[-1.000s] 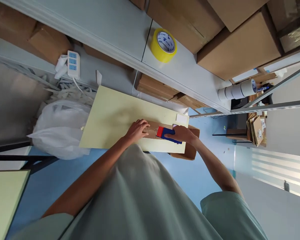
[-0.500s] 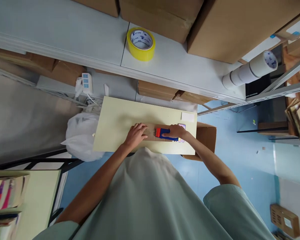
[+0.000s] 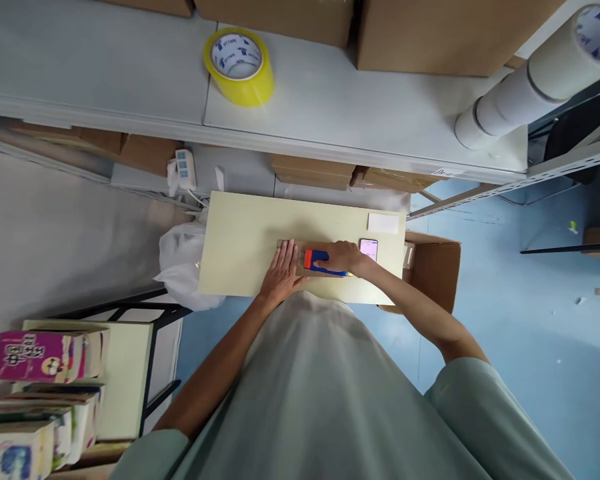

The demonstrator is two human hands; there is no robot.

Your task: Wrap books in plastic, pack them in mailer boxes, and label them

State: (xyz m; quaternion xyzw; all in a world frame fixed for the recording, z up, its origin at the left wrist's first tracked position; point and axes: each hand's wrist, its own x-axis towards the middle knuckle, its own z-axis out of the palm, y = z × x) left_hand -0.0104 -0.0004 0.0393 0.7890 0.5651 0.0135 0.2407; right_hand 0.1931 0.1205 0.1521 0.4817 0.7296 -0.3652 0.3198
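Observation:
A narrow brown cardboard box (image 3: 303, 268) lies on the pale yellow tabletop (image 3: 240, 227) in front of me. My left hand (image 3: 281, 270) is pressed flat on its left end, fingers stretched out and holding nothing. Over the box's right part, my right hand (image 3: 344, 256) is wrapped around a blue-and-red tape dispenser (image 3: 320, 262). Its red end points left, towards my left hand, and a little yellow shows at its right end. The fingers hide much of the dispenser. Just right of that hand lies a lit phone (image 3: 369, 249).
A white card (image 3: 383, 223) lies at the table's back right. Beyond is a grey shelf (image 3: 330, 120) with a yellow tape roll (image 3: 239, 67), white rolls (image 3: 520, 93) and cartons. An open carton (image 3: 435, 273) stands right of the table; a white plastic bag (image 3: 183, 260) and books (image 3: 50, 357) are left.
My left hand has flattened onto the box, its fingers now straight. The tape dispenser in my right hand has shifted slightly left, leaving the phone uncovered. The camera view has turned somewhat.

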